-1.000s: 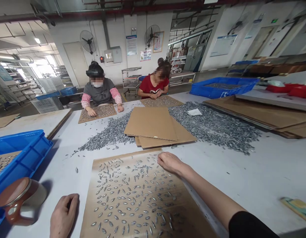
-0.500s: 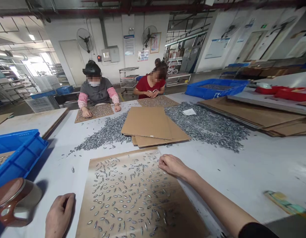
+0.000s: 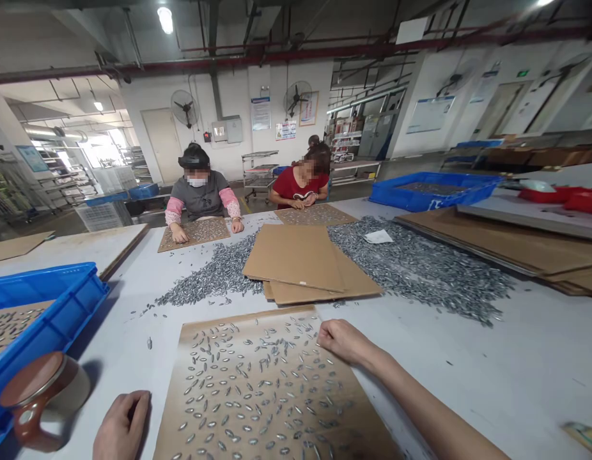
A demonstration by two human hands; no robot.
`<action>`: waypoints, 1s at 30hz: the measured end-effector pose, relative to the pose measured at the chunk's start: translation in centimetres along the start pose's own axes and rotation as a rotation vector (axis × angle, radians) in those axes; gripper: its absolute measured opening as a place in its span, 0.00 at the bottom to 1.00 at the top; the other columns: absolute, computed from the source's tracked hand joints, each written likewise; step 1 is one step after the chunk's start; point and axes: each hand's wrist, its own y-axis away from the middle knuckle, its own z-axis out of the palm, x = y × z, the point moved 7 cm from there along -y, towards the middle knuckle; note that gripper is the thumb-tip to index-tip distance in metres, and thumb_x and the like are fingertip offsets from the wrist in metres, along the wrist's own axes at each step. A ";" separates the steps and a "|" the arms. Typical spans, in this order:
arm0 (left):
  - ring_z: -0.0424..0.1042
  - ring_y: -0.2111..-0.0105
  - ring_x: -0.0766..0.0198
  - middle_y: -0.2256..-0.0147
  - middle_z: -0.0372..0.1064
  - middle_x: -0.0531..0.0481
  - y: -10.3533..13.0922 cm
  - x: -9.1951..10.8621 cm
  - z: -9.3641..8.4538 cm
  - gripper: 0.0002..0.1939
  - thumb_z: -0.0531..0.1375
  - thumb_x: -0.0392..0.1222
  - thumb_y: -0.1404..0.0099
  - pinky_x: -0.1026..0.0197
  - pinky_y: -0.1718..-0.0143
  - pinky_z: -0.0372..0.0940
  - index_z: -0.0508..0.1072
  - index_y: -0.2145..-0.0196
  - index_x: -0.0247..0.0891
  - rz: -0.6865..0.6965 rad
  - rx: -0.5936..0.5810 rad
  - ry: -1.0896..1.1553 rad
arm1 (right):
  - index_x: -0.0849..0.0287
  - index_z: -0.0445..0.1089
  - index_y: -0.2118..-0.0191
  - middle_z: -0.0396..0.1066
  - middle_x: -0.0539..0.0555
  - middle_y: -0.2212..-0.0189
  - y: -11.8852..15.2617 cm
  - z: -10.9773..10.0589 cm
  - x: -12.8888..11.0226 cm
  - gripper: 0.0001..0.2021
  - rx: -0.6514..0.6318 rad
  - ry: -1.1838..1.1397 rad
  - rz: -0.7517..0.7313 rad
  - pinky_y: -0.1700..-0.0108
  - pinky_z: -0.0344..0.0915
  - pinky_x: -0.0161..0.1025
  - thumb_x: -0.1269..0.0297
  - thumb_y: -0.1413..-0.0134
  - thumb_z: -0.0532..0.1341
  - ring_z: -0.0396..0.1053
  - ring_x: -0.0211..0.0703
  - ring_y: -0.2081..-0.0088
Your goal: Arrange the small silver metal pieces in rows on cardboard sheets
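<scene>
A brown cardboard sheet lies in front of me, strewn with small spindle-shaped metal pieces, most of them spread apart and some bunched near the top. My right hand rests over the sheet's upper right edge with its fingers curled closed. Whatever its fingertips may hold is hidden. Left of the sheet, my left hand lies loosely curled on the white table, touching no metal piece that I can see.
Beyond the sheet, stacked cardboard sits between heaps of metal pieces. A lidded mug and a blue crate stand at left. Another blue crate is at far right. Two people work across the table.
The view has tilted up, so the scene sits lower and slightly further right in the picture. Both my hands keep nearly the same place and curled shape.
</scene>
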 end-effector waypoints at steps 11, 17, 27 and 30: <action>0.79 0.65 0.55 0.64 0.80 0.47 0.1 0.6 -0.4 0.21 0.53 0.58 0.37 0.59 0.65 0.71 0.81 0.69 0.46 0.025 0.020 0.005 | 0.59 0.75 0.70 0.79 0.57 0.66 -3.6 -0.5 -0.7 0.08 0.031 0.124 0.045 0.65 0.54 0.35 0.71 0.44 0.59 0.73 0.45 0.62; 0.79 0.65 0.55 0.64 0.80 0.47 0.3 0.5 -0.5 0.19 0.55 0.57 0.37 0.60 0.66 0.71 0.81 0.68 0.46 0.042 0.029 0.024 | 0.59 0.74 0.73 0.76 0.56 0.71 -3.1 -1.2 -2.0 0.10 -0.019 0.149 -0.001 0.67 0.50 0.36 0.74 0.45 0.58 0.71 0.42 0.66; 0.79 0.64 0.55 0.62 0.80 0.47 0.2 0.4 -0.1 0.21 0.53 0.58 0.35 0.58 0.63 0.71 0.80 0.66 0.44 0.040 0.004 0.008 | 0.59 0.74 0.72 0.77 0.57 0.70 -3.4 -1.6 -2.5 0.10 0.000 0.181 -0.002 0.68 0.49 0.37 0.73 0.43 0.58 0.71 0.43 0.66; 0.79 0.64 0.55 0.62 0.79 0.46 0.2 0.4 -0.1 0.21 0.53 0.59 0.35 0.58 0.63 0.71 0.80 0.67 0.44 0.041 0.003 0.006 | 0.58 0.75 0.69 0.78 0.56 0.66 -3.4 -2.2 -3.2 0.10 0.044 0.167 -0.045 0.66 0.51 0.35 0.71 0.40 0.58 0.72 0.43 0.63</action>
